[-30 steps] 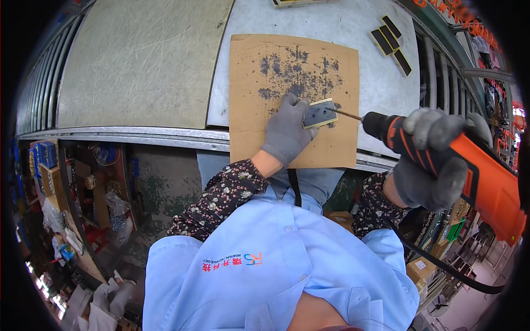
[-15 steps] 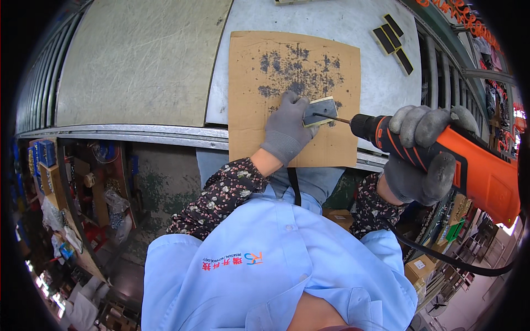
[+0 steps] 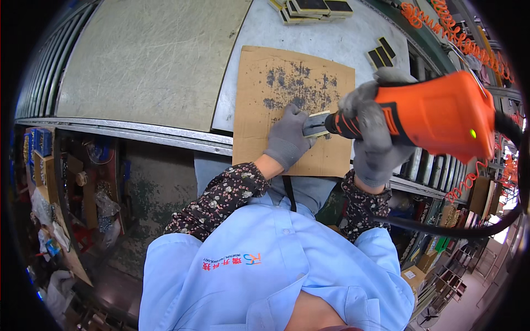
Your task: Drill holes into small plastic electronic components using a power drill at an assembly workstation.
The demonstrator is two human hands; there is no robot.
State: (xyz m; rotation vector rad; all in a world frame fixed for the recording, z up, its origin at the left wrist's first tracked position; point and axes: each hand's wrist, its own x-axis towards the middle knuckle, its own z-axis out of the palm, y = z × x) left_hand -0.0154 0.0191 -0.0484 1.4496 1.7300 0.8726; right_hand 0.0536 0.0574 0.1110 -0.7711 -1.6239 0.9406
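Note:
My left hand [image 3: 288, 137], in a grey glove, grips a small rectangular block [image 3: 312, 126] with a dark grey face and pale edges, held over the cardboard sheet [image 3: 256, 71]. In my gloved right hand [image 3: 378, 129] is a corded orange-and-black power tool [image 3: 450, 113], my fingers wrapped round its body. Its black nose covers the block's right part, and the thin bit's tip lies over the grey face. Whether the bit touches the block, I cannot tell. A green light glows at the tool's rear end. Dark specks lie scattered on the cardboard beyond my left hand.
Several similar dark-faced blocks [image 3: 309, 7] are stacked at the table's far side. A few more blocks [image 3: 381, 55] lie at the far right. Rollers [image 3: 436, 171] run along the right, with orange coiled hoses [image 3: 425, 19] above. The tool's black cable [image 3: 469, 229] loops at my right.
The power tool has swung up and moved left, bringing its nose over the block, where a long stretch of bit showed before. My left hand still holds the block. The view has shifted slightly.

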